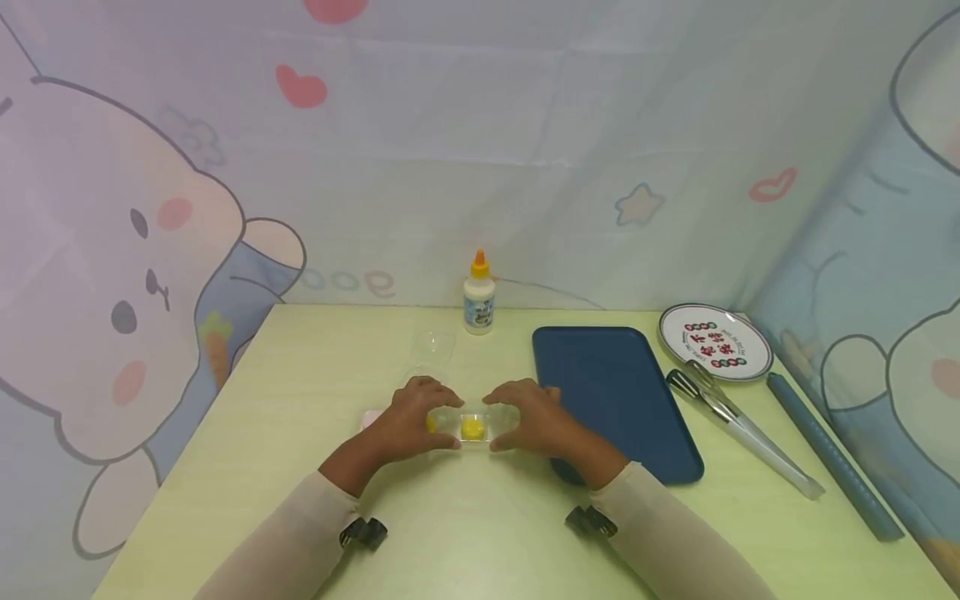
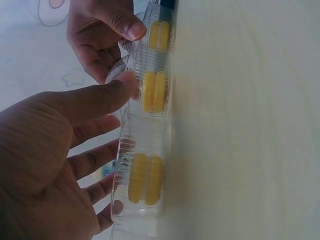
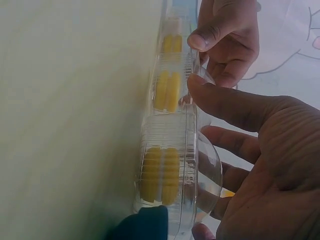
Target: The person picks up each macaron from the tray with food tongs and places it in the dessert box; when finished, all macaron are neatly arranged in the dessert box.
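A clear plastic box [image 2: 145, 130] with ribbed compartments lies low along the table, holding yellow sandwich cookies, such as the middle cookie [image 1: 472, 428]. My left hand [image 1: 420, 421] holds the box's left part, thumb on the near edge and fingers around the far side. On the right part, my right hand [image 1: 536, 421] grips the same way. The right wrist view shows a clear dome [image 3: 210, 165] over the box, in front of that hand's fingers. Both hands cover much of the box in the head view.
Behind the left hand is another clear plastic piece [image 1: 435, 343]. A glue bottle [image 1: 478, 304] stands at the back. To the right are a dark blue tray [image 1: 615, 392], a decorated plate [image 1: 716, 342], metal tongs [image 1: 750, 437] and a long blue-grey bar [image 1: 832, 454]. Something pale pink [image 1: 369, 418] shows beside the left hand.
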A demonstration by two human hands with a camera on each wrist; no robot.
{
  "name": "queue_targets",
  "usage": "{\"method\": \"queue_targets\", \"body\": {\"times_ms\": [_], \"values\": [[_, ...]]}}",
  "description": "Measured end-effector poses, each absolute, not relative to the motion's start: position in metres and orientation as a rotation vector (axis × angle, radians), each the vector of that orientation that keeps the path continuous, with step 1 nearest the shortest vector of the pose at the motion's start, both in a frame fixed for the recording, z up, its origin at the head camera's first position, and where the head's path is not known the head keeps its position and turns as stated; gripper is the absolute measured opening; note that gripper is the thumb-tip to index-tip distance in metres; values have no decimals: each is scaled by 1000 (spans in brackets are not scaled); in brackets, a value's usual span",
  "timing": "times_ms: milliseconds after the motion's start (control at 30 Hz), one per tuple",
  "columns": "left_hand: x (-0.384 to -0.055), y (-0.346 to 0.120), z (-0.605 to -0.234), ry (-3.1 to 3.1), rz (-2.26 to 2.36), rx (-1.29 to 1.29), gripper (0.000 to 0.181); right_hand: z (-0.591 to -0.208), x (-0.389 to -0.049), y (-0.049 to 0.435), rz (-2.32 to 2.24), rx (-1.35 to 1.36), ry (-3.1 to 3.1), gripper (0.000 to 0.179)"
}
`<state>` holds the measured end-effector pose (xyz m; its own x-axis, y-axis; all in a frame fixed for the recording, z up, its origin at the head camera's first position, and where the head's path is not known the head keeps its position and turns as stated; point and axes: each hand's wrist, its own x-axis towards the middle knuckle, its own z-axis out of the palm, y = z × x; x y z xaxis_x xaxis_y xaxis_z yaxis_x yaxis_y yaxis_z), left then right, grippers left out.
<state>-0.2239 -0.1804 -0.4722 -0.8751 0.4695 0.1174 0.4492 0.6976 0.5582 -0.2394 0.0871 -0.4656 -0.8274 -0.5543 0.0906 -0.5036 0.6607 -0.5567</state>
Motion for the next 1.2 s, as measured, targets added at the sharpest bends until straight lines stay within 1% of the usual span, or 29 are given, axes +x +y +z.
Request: {"method": "queue_targets", "body": {"times_ms": [333, 733, 1033, 1200], "values": [[-222, -178, -470, 2896, 885, 702, 50, -469, -241, 85, -870, -871, 2797, 62], [-222, -177, -472, 2887, 909, 684, 48, -472, -241, 84, -877, -867, 2807, 62], [-226, -189, -463, 2892, 883, 650, 60, -467, -241, 84, -896, -837, 2782, 72], [-233, -204, -455, 2925, 895, 603, 62, -462, -243, 84, -938, -795, 2749, 68]]}}
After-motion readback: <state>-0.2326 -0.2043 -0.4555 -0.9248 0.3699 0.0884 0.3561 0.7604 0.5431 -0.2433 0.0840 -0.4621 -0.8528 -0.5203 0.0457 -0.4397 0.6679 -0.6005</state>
